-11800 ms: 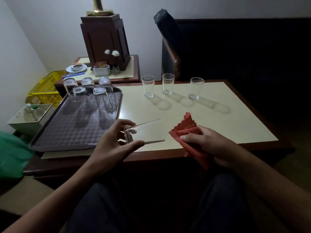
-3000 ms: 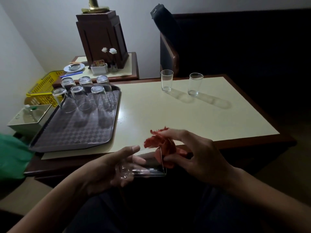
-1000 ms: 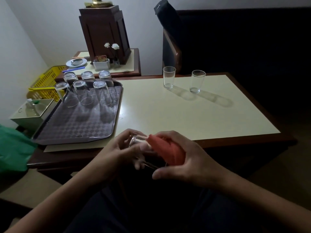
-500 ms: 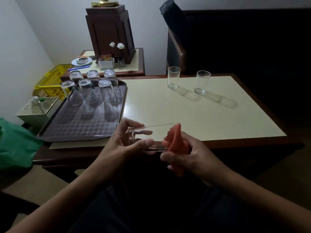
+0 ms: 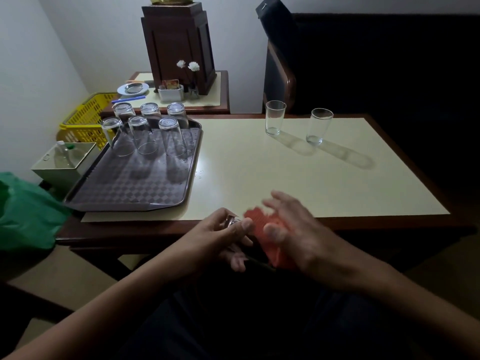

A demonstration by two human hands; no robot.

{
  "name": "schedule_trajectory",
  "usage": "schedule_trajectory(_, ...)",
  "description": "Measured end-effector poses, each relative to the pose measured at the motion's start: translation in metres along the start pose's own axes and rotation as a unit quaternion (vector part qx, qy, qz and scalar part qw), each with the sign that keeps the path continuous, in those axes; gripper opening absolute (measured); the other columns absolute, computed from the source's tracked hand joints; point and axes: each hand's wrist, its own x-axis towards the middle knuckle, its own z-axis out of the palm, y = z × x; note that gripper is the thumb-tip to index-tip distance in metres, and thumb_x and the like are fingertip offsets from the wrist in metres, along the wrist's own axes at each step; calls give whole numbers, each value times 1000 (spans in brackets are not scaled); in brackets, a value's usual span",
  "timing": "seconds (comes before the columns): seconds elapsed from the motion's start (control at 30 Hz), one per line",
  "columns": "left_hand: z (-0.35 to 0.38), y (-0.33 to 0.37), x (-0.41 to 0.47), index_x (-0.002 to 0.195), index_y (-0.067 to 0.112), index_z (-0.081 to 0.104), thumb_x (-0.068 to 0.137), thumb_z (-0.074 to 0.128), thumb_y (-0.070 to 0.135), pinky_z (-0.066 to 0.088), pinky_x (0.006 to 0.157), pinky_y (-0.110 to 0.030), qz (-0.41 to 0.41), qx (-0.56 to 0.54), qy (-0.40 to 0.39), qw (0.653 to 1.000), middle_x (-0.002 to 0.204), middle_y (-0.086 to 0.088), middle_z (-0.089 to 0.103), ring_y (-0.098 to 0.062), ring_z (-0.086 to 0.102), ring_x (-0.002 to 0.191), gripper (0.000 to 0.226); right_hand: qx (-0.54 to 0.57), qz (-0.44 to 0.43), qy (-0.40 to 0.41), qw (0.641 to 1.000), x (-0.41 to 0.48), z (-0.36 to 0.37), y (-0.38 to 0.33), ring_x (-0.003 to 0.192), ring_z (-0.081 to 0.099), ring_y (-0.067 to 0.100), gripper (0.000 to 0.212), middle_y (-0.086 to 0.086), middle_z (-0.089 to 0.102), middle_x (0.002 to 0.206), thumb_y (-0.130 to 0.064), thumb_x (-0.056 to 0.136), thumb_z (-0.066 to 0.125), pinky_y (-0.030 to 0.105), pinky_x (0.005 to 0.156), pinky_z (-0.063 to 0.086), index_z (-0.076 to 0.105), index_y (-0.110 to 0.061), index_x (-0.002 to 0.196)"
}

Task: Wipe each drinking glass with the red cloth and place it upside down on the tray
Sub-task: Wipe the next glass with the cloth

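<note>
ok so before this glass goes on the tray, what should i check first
1. Left hand grip on the glass: ok, fingers curled round it.
2. Wiping finished: cannot tell; the right hand and red cloth are blurred, right at the glass.
3. Free room on the tray: ok, the near half is bare in front of the six upturned glasses.
4. Glass turned mouth down: cannot tell, the hands hide most of it.
5. Way to the tray: ok, nothing stands between.
</note>
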Motion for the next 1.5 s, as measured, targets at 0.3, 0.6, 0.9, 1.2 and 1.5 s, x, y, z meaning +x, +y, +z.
schedule_trajectory(0.3, 6, 5, -1, 111, -2, 48, 89, 73, 39, 50, 50, -27, 28, -17, -1, 999, 77, -18, 68, -31, 61, 56, 53, -7, -157, 172, 973, -2, 7, -7, 104, 67, 11, 21, -11, 68, 109, -37, 97, 73, 33, 88, 57, 64, -27, 114)
schedule_trajectory(0.6, 5, 7, -5, 119, -5, 45, 90, 69, 38, 51, 51, -30, 59, -17, -22, 998, 85, -21, 68, -32, 61, 58, 57, 197, -51, 13, 979, -3, -2, -5, 111, 73, 14, 62, -5, 71, 126, -26, 75, 97, 33, 91, 62, 66, -39, 128)
schedule_trajectory(0.9, 6, 8, -3, 126, -12, 58, 91, 60, 65, 53, 51, -24, -81, -134, -15, 988, 89, -25, 58, -23, 59, 56, 84, -93, -317, 180, 927, -3, 22, -2, 130, 59, 24, 44, 11, 59, 139, -19, 84, 90, 33, 109, 49, 76, -15, 124)
schedule_trajectory(1.2, -11, 19, -11, 129, 17, 59, 92, 70, 19, 56, 75, -32, 76, 50, -53, 994, 121, -29, 61, -34, 62, 85, 39, 497, 28, 15, 867, 4, 8, 2, 105, 72, 25, 51, 12, 70, 120, -9, 76, 88, 48, 95, 61, 72, -22, 122)
schedule_trajectory(1.5, -5, 14, -7, 117, -1, 58, 96, 68, 34, 55, 55, -25, -41, -86, -38, 995, 92, -22, 66, -27, 65, 64, 43, 212, -113, 121, 963, 0, 8, 4, 114, 72, 19, 57, 8, 70, 128, -15, 72, 97, 40, 100, 59, 73, -27, 122)
